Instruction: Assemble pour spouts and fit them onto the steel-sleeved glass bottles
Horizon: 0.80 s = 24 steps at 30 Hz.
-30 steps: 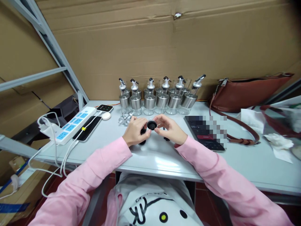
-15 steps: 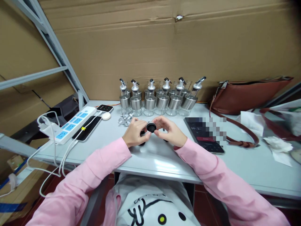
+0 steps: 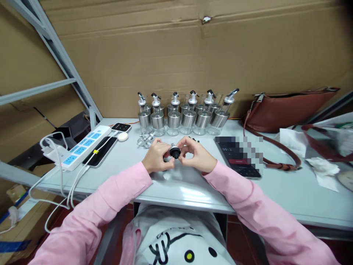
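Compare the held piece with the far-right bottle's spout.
The held piece shows its black ribbed end; the spout shows its silver collar and black lever. The held piece is between the left hand and right hand; the spout tops its bottle. Both mix black and silver.

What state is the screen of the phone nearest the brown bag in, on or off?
On: the phone shows pale digits and a red bar, though part is pixelated.
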### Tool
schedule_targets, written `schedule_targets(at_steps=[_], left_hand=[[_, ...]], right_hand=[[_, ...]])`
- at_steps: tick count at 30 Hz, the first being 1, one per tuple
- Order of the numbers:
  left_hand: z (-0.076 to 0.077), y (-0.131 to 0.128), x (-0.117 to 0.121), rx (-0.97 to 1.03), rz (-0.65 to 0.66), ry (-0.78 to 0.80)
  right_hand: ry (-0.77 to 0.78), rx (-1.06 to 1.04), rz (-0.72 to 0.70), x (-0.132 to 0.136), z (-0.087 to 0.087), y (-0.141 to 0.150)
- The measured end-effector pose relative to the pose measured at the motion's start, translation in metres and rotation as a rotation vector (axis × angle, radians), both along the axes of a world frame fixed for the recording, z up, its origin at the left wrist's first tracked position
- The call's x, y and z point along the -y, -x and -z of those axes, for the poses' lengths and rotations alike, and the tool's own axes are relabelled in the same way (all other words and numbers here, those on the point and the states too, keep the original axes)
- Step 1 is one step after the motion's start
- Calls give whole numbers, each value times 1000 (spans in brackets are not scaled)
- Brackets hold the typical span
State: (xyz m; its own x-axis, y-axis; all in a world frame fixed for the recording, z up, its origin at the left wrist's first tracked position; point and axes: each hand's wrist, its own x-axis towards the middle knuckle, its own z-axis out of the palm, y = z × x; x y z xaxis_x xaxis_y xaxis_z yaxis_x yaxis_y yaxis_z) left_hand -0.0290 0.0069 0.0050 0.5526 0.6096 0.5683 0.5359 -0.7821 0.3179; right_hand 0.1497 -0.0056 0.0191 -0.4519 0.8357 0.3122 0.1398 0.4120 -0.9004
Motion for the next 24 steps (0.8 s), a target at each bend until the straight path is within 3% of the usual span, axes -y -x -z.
schedule_targets(at_steps=[10, 24], left_hand=[[-1, -2, 3, 3, 14, -27], [-2, -4, 4, -13, 35, -25]], right_hand=[[49, 36, 19, 5, -1, 2], [-14, 76, 77, 4, 1, 1]])
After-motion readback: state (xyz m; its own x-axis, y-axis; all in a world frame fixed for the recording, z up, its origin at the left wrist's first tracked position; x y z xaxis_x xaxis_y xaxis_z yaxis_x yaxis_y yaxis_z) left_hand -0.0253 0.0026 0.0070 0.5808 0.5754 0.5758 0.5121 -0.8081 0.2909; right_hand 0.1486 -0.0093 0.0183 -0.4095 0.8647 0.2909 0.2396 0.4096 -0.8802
